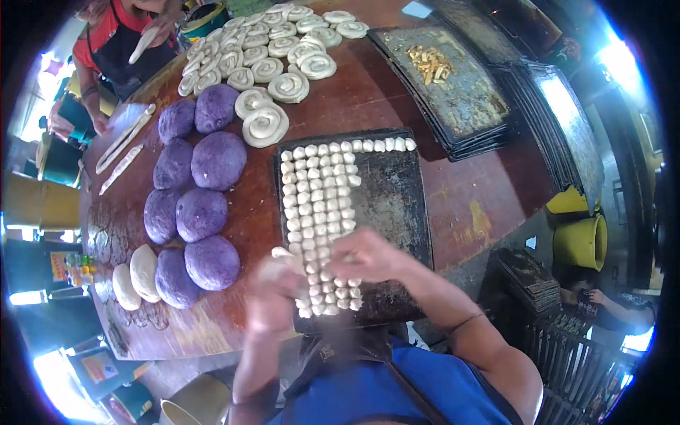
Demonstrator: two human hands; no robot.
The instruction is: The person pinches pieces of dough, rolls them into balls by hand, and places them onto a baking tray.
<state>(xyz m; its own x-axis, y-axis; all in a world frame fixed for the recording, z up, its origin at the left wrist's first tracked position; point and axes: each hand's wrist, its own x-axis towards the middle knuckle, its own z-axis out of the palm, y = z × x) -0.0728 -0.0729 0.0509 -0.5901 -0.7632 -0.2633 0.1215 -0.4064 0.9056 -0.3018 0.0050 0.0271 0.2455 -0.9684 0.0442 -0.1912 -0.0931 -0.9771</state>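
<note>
- Two bare hands work over a dark tray (pixel 389 205) on the table (pixel 474 219), near the person's body.
- Small pale dough balls (pixel 319 188) fill the tray's left part in close rows; the farthest row runs on along the far edge almost to the right corner.
- Bare tray surface stretches from the block of balls to the right rim, partly under the right forearm.
- The right hand (pixel 368 255) is above the balls with bent fingers; whether it grasps one, I cannot tell.
- The left hand (pixel 273 287) is blurred at the tray's left edge, with a pale dough piece (pixel 280 252) at its fingers; I cannot tell how firmly it is held, if at all.
- Left of the tray, a strip of tabletop separates it from the purple dough mounds (pixel 218 161), which mostly touch one another.
- Beyond the far left corner lie coiled dough rounds (pixel 265 126), the closest near the tray.
- To the right, tabletop shows between the tray and a tray stack (pixel 474 117) set farther back.
</note>
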